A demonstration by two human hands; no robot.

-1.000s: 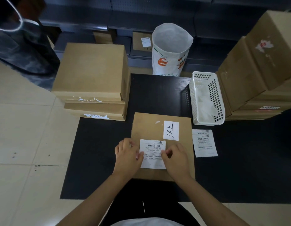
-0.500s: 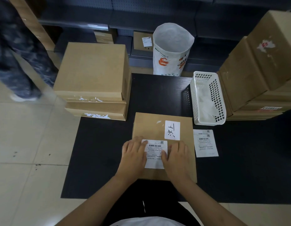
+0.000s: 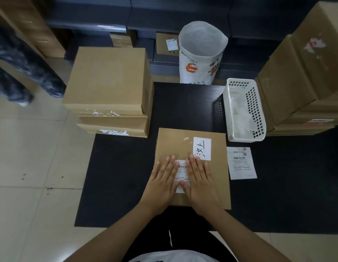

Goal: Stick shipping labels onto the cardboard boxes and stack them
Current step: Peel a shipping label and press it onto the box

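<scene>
From my head camera: my left hand (image 3: 163, 183) and right hand (image 3: 199, 181) lie flat, fingers straight, pressing the thin white shipping label (image 3: 181, 173) onto the flat brown cardboard box (image 3: 217, 178) on the black mat (image 3: 117, 176). The box looks stiff and probably light (I would take it by its side edges).

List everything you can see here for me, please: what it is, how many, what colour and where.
cardboard box: one, brown, centre of the black table
shipping label: one, white, on that box, under both hands
handwritten label: one, white, far right of the box top
loose label: one, white, on the table right of the box
left stack of boxes: brown, far left
right stack of boxes: brown, far right
basket: one, white, beside the right stack
sack: one, white, behind the table
left hand: flat on the label
right hand: flat on the label
</scene>
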